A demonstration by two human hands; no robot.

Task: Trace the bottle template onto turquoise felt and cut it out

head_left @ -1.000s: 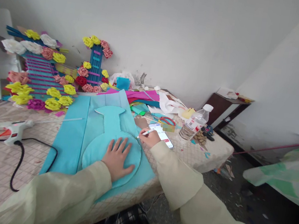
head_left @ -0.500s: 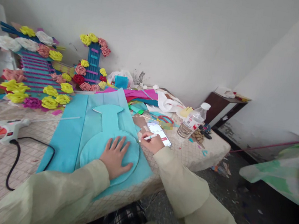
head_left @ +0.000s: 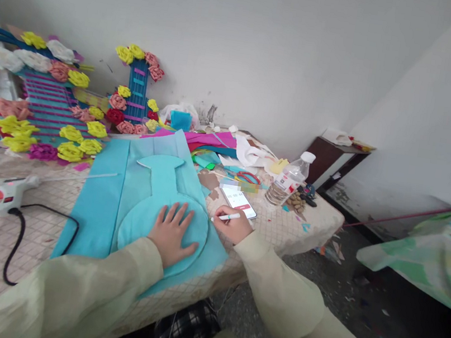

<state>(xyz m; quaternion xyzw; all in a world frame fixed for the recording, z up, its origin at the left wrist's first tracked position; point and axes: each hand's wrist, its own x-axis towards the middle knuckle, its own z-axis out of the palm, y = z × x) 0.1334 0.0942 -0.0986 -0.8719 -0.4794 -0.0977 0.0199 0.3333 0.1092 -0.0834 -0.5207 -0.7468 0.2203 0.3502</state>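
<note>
Nearer now: white, teal-banded pen (head_left: 231, 216)

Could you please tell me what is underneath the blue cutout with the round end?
The blue cutout lies over a blue sheet, which shows around its edges. The left hand rests on top. Anything beneath the cutout's middle is covered.

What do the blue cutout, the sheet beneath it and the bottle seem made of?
Cutout: matte, possibly cloth over board; it lies flat, firmly outlined.
Sheet: matte, cloth or crepe paper; a crease shows.
Bottle: glossy, likely plastic; transparent with highlights.
</note>
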